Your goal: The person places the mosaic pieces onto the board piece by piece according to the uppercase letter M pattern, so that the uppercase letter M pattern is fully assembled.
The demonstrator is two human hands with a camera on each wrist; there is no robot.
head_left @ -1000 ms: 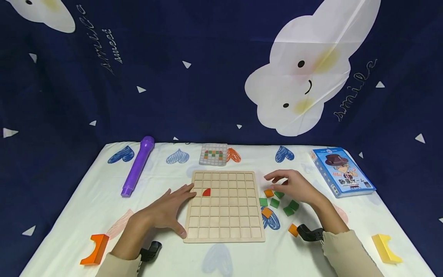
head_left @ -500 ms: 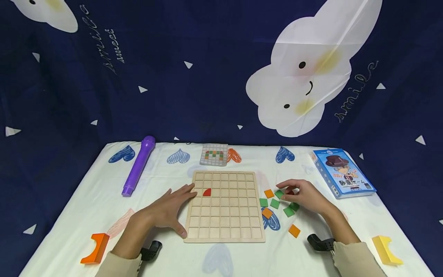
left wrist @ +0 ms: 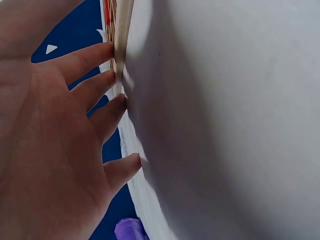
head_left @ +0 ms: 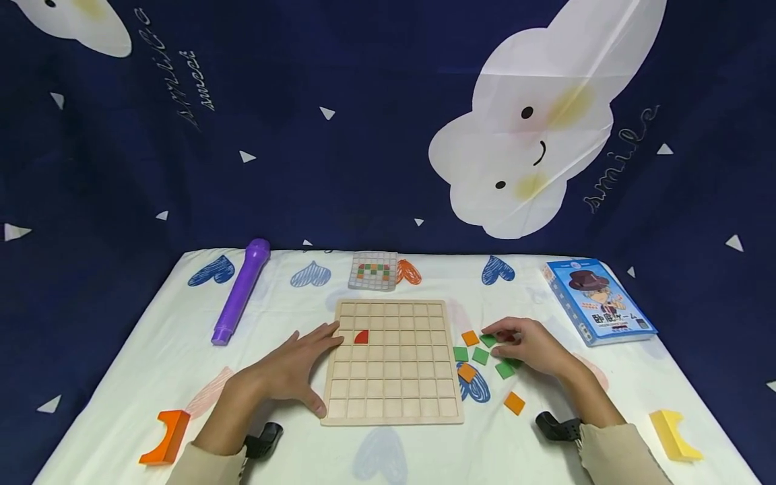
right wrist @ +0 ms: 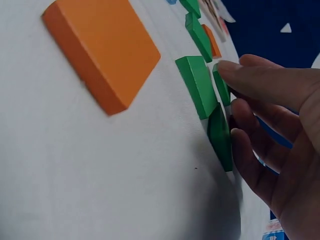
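Observation:
My left hand (head_left: 291,367) lies spread along the left side of a wooden grid board (head_left: 394,389), fingertips and thumb against its edge; the left wrist view shows straight fingers (left wrist: 92,59) meeting the rim. One red quarter-circle piece (head_left: 362,337) sits in a cell at the board's upper left. Right of the board, my right hand (head_left: 533,345) has thumb and index finger on opposite edges of a green square tile (head_left: 488,341), pinching it near the tabletop. More green tiles (head_left: 481,356) and orange tiles (head_left: 514,403) lie loose around it, some partly hidden under the hand.
A small pattern card (head_left: 372,271) lies behind the board. A purple microphone-shaped toy (head_left: 241,293) is at the back left and a blue game box (head_left: 600,302) at the back right. An orange block (head_left: 166,436) and a yellow block (head_left: 674,436) flank the front.
My right hand has moved toward me and slightly right from above the tiles, and its thumb and index finger have closed on a green tile. My left hand stays at the board's edge.

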